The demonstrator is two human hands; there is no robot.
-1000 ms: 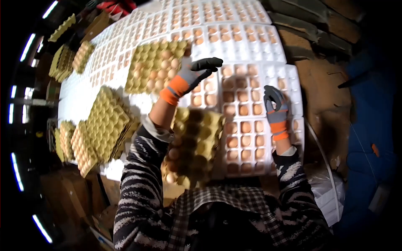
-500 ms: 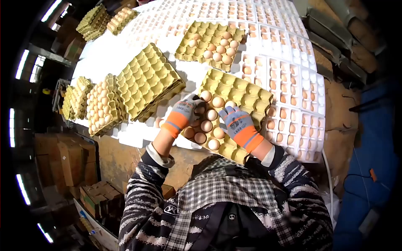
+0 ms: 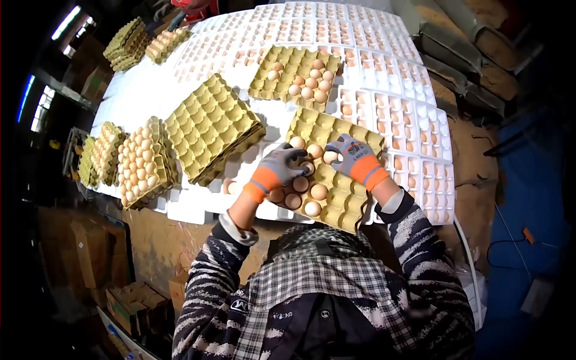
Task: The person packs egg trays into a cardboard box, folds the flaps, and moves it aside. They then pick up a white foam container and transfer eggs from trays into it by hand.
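My left hand (image 3: 281, 167), in a grey and orange glove, has its thumb and fingers curled around an egg (image 3: 307, 168) in a yellow pulp egg tray (image 3: 343, 204). On the same tray my right hand (image 3: 356, 161), gloved alike, pinches another egg (image 3: 330, 157) between thumb and fingers. More brown eggs sit in the cups close by, including a pale egg (image 3: 312, 209) near the front edge. The palms hide some cups. Just behind stands a second, partly filled pulp tray (image 3: 273, 81).
To the left lies a stack of pulp trays (image 3: 210, 129), beside a tilted tray of eggs (image 3: 138, 162). White plastic trays (image 3: 396, 123) with eggs cover the right and back. A co-worker's red sleeve (image 3: 201, 11) shows at the far edge. Sacks (image 3: 453, 51) lie at right.
My right hand has moved from over the tray's middle up to an egg. My left hand has shifted right onto another egg. The view has tilted, and a co-worker has come into sight at the back.
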